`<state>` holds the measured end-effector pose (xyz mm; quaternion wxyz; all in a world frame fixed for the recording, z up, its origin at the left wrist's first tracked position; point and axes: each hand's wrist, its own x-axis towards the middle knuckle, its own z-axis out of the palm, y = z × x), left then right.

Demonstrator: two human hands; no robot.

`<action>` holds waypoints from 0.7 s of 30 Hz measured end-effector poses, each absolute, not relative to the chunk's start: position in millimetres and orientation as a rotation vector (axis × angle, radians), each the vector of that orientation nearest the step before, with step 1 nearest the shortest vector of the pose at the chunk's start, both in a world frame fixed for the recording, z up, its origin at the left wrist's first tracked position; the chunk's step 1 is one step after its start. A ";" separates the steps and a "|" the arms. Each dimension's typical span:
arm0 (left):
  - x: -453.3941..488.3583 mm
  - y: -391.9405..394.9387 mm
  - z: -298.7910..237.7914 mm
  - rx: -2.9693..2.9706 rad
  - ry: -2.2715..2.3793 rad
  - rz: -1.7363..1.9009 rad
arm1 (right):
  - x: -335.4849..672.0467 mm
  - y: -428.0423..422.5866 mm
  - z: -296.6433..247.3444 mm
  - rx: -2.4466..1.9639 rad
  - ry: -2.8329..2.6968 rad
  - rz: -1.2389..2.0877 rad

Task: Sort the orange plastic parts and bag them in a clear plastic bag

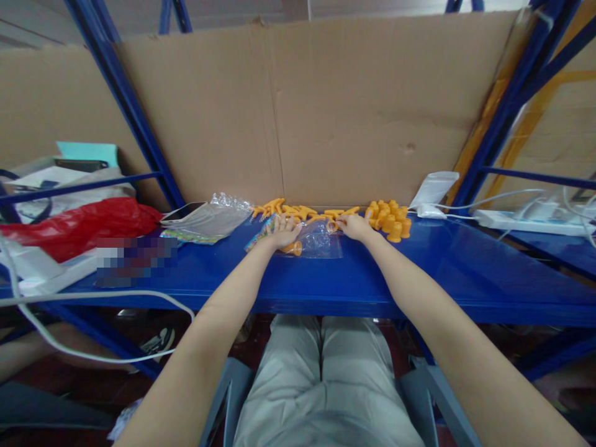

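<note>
A clear plastic bag (321, 245) with a coloured printed end lies on the blue shelf. My left hand (283, 233) rests on it with its fingers spread. An orange cup-shaped piece (294, 249) shows through the plastic beside that hand. At the bag's right side my right hand (354, 227) has its fingers closed on a round orange piece (332, 227); its exact shape is partly hidden. Orange T-shaped handles (274, 205), some with metal spirals, lie in a row behind both hands. Several orange cup-shaped pieces (391, 218) are grouped right of my right hand.
A stack of flat plastic bags (218, 223) and a phone-like dark item (184, 212) lie to the left. A red bag (88, 226) sits farther left. A white stand (433, 192) and a power strip (531, 222) with cables are right. Cardboard (335, 112) backs the shelf.
</note>
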<state>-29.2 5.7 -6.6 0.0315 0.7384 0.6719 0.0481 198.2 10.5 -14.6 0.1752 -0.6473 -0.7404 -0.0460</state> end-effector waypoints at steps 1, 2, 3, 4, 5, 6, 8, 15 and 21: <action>-29.1 5.4 -6.4 2.272 2.060 0.144 | 196.8 10.1 -14.6 -1.855 -2.088 -0.118; -29.0 5.1 -6.2 2.268 2.051 0.140 | 195.4 9.7 -14.5 -1.882 -2.075 -0.102; -28.8 4.9 -6.0 2.262 2.046 0.139 | 194.3 9.1 -14.3 -1.908 -2.061 -0.089; -28.7 4.6 -6.0 2.257 2.044 0.140 | 193.4 8.5 -14.2 -1.923 -2.051 -0.091; -28.5 4.4 -5.9 2.254 2.044 0.142 | 192.8 7.8 -14.0 -1.931 -2.046 -0.095; -28.3 4.1 -5.8 2.254 2.046 0.145 | 192.5 7.1 -13.8 -1.937 -2.039 -0.102; -28.1 3.5 -5.5 2.254 2.053 0.150 | 192.4 5.5 -13.5 -1.957 -2.021 -0.122; -28.0 2.0 -4.0 2.248 2.051 0.148 | 197.3 2.6 -9.4 -1.964 -1.916 -0.101; -28.3 2.4 -4.5 2.244 2.044 0.173 | 215.6 14.8 4.1 -1.681 -1.696 -0.160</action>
